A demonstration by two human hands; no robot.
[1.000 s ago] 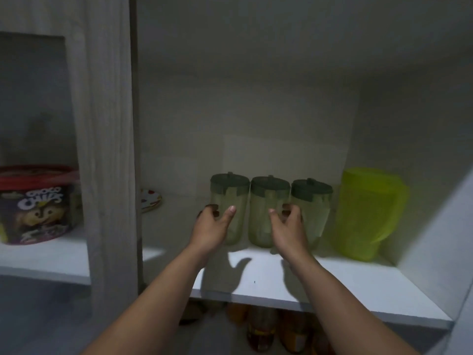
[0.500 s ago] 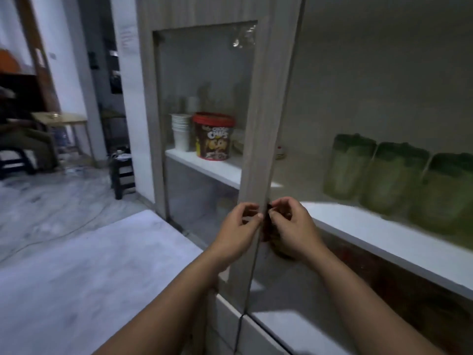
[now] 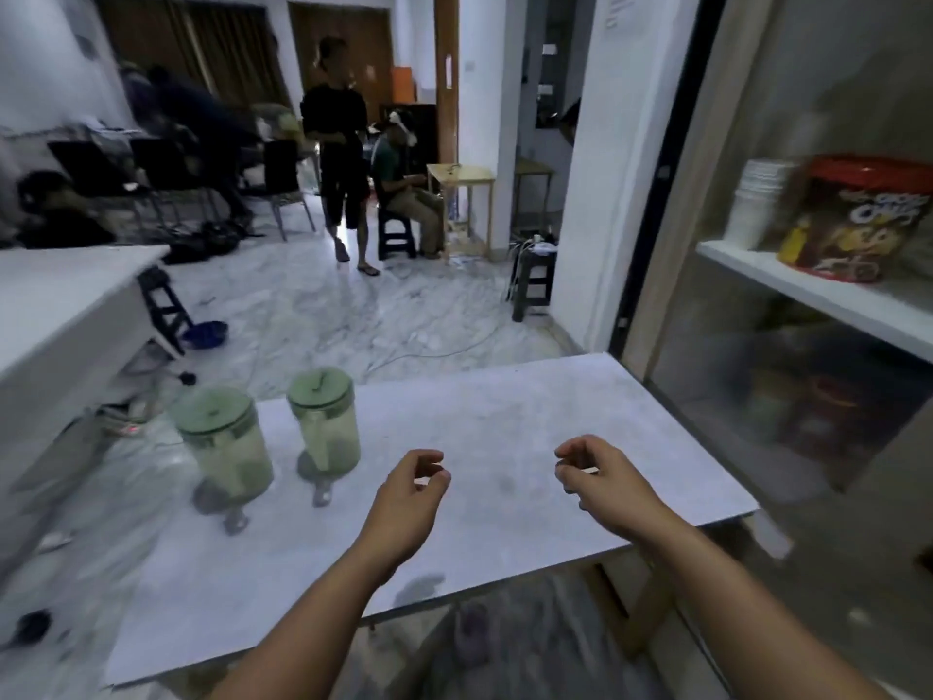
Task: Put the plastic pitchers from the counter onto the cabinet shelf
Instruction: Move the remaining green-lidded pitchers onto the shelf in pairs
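Note:
Two clear green-lidded plastic pitchers stand upright on the white counter (image 3: pixel 505 426): one (image 3: pixel 227 442) at the left edge, the other (image 3: pixel 325 421) just right of it. My left hand (image 3: pixel 411 490) hovers over the counter to the right of the pitchers, fingers loosely curled, holding nothing. My right hand (image 3: pixel 595 477) hangs further right, also empty with curled fingers. The cabinet (image 3: pixel 717 144) stands at the right with its glass door; the shelf with the earlier pitchers is out of view.
Behind the glass, a cabinet shelf (image 3: pixel 808 290) carries a stack of white cups (image 3: pixel 760 204) and a red-lidded cereal tub (image 3: pixel 858 219). Another white table (image 3: pixel 65 295) is at the left. People, chairs and stools (image 3: pixel 535 280) occupy the marble floor beyond the counter.
My view has swung left from the cabinet shelf to the counter. Both hands left the pitchers on the shelf, came together near the door frame, and now hover apart over the counter.

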